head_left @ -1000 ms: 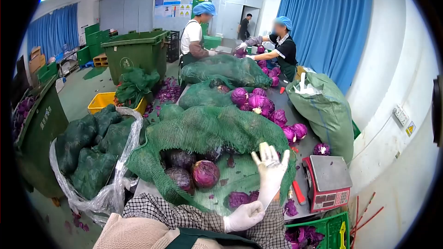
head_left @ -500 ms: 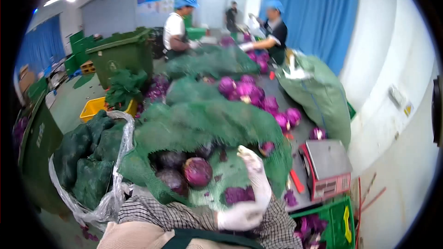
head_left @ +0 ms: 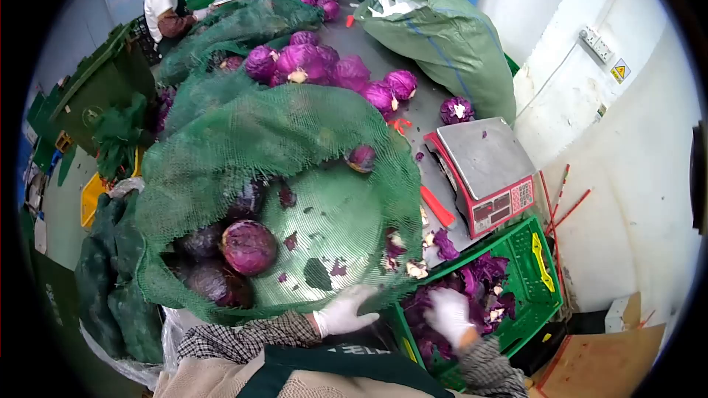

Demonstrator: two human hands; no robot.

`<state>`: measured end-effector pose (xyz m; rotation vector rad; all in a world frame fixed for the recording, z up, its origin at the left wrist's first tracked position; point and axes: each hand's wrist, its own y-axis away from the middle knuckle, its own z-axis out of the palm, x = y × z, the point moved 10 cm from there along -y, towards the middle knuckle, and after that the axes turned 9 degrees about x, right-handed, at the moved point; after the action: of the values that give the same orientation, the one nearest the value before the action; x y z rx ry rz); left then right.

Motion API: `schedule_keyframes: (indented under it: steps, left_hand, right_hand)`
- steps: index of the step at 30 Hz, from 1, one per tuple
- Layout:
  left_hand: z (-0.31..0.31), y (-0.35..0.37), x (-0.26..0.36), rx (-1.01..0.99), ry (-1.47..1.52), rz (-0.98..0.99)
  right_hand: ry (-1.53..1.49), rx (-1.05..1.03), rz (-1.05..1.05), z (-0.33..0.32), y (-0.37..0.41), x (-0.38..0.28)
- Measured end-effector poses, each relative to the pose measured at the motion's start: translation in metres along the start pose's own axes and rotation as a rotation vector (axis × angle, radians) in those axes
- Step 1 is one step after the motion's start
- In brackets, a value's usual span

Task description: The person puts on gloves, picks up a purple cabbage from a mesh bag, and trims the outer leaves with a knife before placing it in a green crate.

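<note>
Left hand (head_left: 343,314) by the net (head_left: 251,125), thumb and fingers apart. Right hand (head_left: 448,315) at the purple leaves (head_left: 484,274), fingers blurry, can't tell.

Hands (head_left: 345,312) wear white, sleeves (head_left: 254,337) black-and-white checks; cabbages (head_left: 249,248) are purple, netting (head_left: 265,125) green.

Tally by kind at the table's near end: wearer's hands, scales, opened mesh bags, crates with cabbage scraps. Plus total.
Gloved hands: 2 (left hand, right hand)
Scale: 1
Opened mesh bag: 1
Green crate with cabbage scraps: 1
Total: 5
</note>
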<state>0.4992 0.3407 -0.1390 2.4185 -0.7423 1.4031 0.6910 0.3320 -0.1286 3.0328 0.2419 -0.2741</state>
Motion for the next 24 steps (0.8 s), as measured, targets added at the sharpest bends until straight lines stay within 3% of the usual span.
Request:
schedule_keyframes:
  steps: [1, 3, 4, 6, 8, 10, 11, 14, 16, 18, 21, 22, 24]
  left_hand:
    - [-0.005, -0.001, 0.016, 0.042, 0.001, 0.043]
    - [-0.016, -0.004, 0.019, 0.082, 0.063, 0.069]
    - [-0.028, 0.005, 0.017, 0.109, 0.072, 0.053]
    - [-0.076, 0.013, 0.029, 0.278, -0.008, 0.065]
    - [-0.116, 0.034, 0.024, 0.398, -0.064, -0.063]
    - [-0.165, 0.067, 0.037, 0.63, -0.352, -0.019]
    - [-0.192, 0.084, 0.044, 0.722, -0.535, -0.084]
    - [-0.245, 0.131, 0.04, 0.925, -0.846, -0.289]
    - [-0.262, 0.141, 0.036, 0.933, -0.987, -0.348]
    - [-0.267, 0.137, 0.03, 0.877, -1.066, -0.405]
    - [-0.266, 0.144, 0.03, 0.861, -0.994, -0.392]
    - [-0.263, 0.148, 0.034, 0.858, -0.878, -0.359]
    - [-0.238, 0.15, 0.03, 0.785, -0.664, -0.349]
  right_hand:
    - [0.21, 0.075, -0.038, 0.002, 0.041, 0.043]
    - [0.157, 0.091, -0.079, -0.017, 0.04, 0.058]
    - [-0.109, 0.01, -0.073, -0.038, 0.008, 0.039]
    - [-0.609, 0.153, 0.085, -0.044, -0.058, 0.04]
    - [-0.297, 0.264, -0.071, -0.041, -0.127, 0.025]
    - [-0.303, 0.412, -0.051, -0.011, -0.173, 0.033]
    - [-0.104, 0.372, -0.054, 0.011, -0.189, 0.036]
    - [-0.175, 0.339, 0.022, 0.014, -0.209, 0.038]
    - [-0.009, 0.287, 0.133, 0.02, -0.212, 0.053]
    - [-0.132, 0.425, -0.029, 0.005, -0.203, 0.048]
    - [-0.609, 0.169, 0.234, 0.019, -0.179, 0.102]
    - [-0.751, 0.11, 0.352, -0.03, -0.15, 0.079]
    - [-1.053, 0.152, 0.342, -0.053, -0.12, 0.077]
